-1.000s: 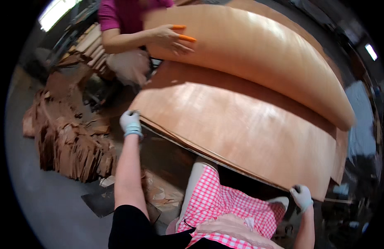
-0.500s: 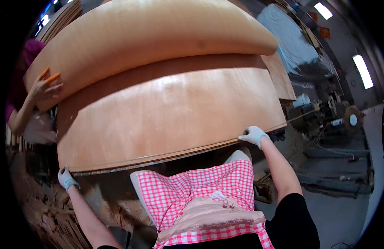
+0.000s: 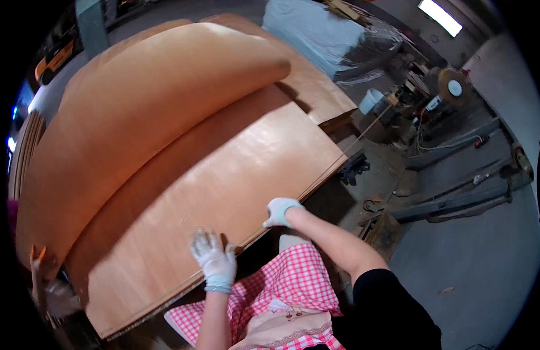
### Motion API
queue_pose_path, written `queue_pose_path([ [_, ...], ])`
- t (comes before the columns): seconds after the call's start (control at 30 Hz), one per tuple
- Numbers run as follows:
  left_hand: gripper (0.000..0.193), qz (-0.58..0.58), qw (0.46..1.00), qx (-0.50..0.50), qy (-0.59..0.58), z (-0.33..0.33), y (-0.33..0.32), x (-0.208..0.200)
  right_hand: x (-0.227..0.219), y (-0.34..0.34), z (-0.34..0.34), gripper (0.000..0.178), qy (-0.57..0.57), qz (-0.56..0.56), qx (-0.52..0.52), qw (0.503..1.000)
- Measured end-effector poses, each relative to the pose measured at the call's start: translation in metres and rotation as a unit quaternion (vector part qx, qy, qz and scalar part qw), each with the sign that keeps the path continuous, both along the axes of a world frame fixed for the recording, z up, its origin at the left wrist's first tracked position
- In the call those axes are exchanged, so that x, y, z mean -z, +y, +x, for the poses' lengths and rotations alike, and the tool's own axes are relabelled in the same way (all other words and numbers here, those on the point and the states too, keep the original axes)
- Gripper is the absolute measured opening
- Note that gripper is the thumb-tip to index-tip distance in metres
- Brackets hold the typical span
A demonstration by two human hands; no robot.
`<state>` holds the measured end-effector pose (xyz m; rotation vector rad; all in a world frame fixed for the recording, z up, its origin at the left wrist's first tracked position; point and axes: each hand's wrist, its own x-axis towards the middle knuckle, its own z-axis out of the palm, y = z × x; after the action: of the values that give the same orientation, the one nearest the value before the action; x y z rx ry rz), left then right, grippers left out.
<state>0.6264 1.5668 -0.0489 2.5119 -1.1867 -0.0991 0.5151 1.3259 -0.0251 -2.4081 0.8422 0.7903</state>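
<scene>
Moved left hand [image 3: 215, 260] inward from corner of sheet [image 3: 241, 181] since the earlier frame; now spread wide over it, near front edge. Curled right hand [image 3: 280, 212] at this edge; cannot tell if gripping. Can see sheet lying before apron [image 3: 293, 274], partly below roll [image 3: 159, 111].

– What carries the curled wooden sheet [image 3: 153, 111]?
– A stack of flat wooden sheets [image 3: 241, 169]; the curl lies on it toward ten o'clock.
– And the grey floor [image 3: 456, 268] at four o'clock?
– A dark metal frame [image 3: 456, 203] rests there, toward three.
</scene>
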Motion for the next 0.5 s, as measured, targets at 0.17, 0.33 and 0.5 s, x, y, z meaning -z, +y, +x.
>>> queue_pose_path([
  [0.17, 0.062, 0.075, 0.995, 0.059, -0.035, -0.012, -0.03, 0.012, -0.011, -0.037, -0.024, 0.04, -0.047, 0.041, 0.004, 0.998],
  [0.33, 0.063, 0.093, 0.992, 0.054, -0.07, -0.013, -0.026, 0.009, -0.016, -0.177, -0.125, 0.035, -0.073, -0.025, 0.04, 0.996],
  [0.5, 0.066, 0.152, 0.986, 0.044, -0.052, -0.009, -0.02, 0.013, -0.026, -0.258, -0.172, 0.034, -0.005, -0.102, 0.162, 0.981],
])
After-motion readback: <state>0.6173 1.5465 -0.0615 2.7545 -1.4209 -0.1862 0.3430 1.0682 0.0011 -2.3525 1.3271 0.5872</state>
